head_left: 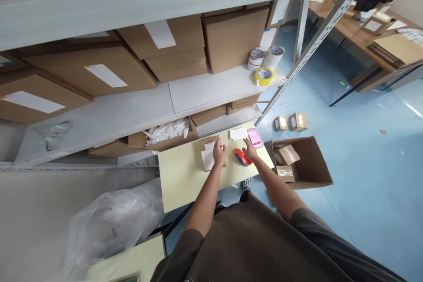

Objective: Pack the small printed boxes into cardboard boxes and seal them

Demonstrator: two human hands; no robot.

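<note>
Your left hand (218,152) rested with its fingers together on white cards (208,160), which lay on a flat brown carton (211,142), and it pinched nothing. Your right hand (250,149) was spread, just beside an orange-and-blue tape dispenser (242,157). All of this sat on the pale yellow desk (185,180), near pink sheets (254,138). The white labels (105,75) on the shelved cartons and the cores of the tape rolls (264,76) were too small or blurred for you to read any writing or brand.
</note>
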